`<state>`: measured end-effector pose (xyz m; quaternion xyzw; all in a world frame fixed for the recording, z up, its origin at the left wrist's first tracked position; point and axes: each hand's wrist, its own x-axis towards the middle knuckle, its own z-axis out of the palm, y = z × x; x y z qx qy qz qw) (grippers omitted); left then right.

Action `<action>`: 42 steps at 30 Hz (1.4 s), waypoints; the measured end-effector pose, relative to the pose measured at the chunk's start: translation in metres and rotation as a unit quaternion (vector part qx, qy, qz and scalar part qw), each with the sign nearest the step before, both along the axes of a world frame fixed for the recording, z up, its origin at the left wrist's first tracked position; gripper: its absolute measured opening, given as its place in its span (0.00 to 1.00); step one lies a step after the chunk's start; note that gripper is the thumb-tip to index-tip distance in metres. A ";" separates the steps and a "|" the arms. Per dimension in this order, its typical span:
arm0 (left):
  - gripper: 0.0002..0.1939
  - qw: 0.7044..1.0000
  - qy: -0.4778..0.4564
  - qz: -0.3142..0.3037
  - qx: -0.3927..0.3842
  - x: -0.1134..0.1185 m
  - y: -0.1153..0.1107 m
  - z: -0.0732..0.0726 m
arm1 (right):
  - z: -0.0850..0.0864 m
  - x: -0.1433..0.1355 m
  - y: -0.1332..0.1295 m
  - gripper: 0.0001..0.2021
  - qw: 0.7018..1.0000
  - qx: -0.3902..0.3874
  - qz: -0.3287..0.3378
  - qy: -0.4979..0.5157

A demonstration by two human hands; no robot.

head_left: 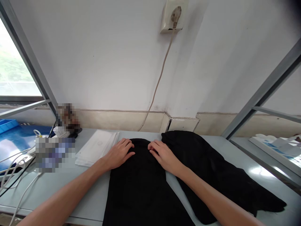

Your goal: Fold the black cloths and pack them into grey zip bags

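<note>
A black garment [138,188] lies flat on the grey table in front of me, its narrow upper end toward the wall and its lower part running out of view at the bottom. My left hand [121,153] has its fingers bent over the upper left corner, the thumb resting on the cloth. At the upper right corner, the fingers and thumb of my right hand [163,154] are closed on the fabric edge. Beside my right forearm lies a second black garment [211,166], loosely spread and partly covered by that arm.
Left of the garment is a stack of clear plastic bags [96,147]. White cables [17,169] and blurred items lie farther left, near a blue tray [8,125]. A plugged cord [162,69] hangs down the wall. Metal frame posts [261,94] flank the table [77,191].
</note>
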<state>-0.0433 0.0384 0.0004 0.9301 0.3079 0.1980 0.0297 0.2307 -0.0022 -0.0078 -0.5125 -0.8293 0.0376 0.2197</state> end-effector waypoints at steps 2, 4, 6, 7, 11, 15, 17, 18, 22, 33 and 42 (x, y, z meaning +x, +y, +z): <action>0.15 1.000 -0.002 -0.005 -0.013 0.001 0.001 -0.001 | -0.001 0.000 -0.001 0.10 0.999 -0.021 0.030 -0.001; 0.16 1.000 0.000 0.007 -0.026 0.000 0.001 -0.002 | -0.003 0.002 -0.001 0.14 0.998 -0.042 0.037 -0.005; 0.22 0.999 0.005 0.031 -0.042 -0.003 0.003 -0.005 | -0.005 0.004 0.000 0.24 0.998 -0.062 0.031 -0.009; 0.27 0.998 0.008 0.042 -0.053 -0.004 0.003 -0.006 | -0.006 0.005 0.000 0.28 0.997 -0.073 0.027 -0.012; 0.45 0.994 0.023 0.060 -0.091 -0.009 0.004 -0.007 | -0.003 0.006 -0.001 0.43 0.991 -0.129 0.015 -0.046; 0.49 0.995 0.026 0.050 -0.082 -0.009 0.003 -0.005 | -0.002 0.003 -0.002 0.48 0.991 -0.126 -0.001 -0.053; 0.43 0.996 0.020 0.048 -0.069 -0.008 0.002 -0.005 | -0.005 0.002 -0.001 0.45 0.994 -0.102 -0.019 -0.039; 0.38 0.997 0.016 0.050 -0.060 -0.007 0.003 -0.006 | -0.008 0.002 0.000 0.43 0.995 -0.093 -0.029 -0.031; 0.26 0.997 0.019 0.080 -0.010 -0.005 0.007 -0.015 | -0.015 0.003 0.004 0.35 0.995 -0.076 -0.058 0.021; 0.17 0.990 -0.063 0.124 -0.032 -0.010 0.019 -0.014 | -0.009 0.010 0.016 0.11 0.977 -0.090 -0.084 0.176; 0.18 0.966 -0.084 0.174 -0.170 -0.015 0.024 -0.008 | 0.012 0.017 0.009 0.09 0.953 -0.218 0.026 0.208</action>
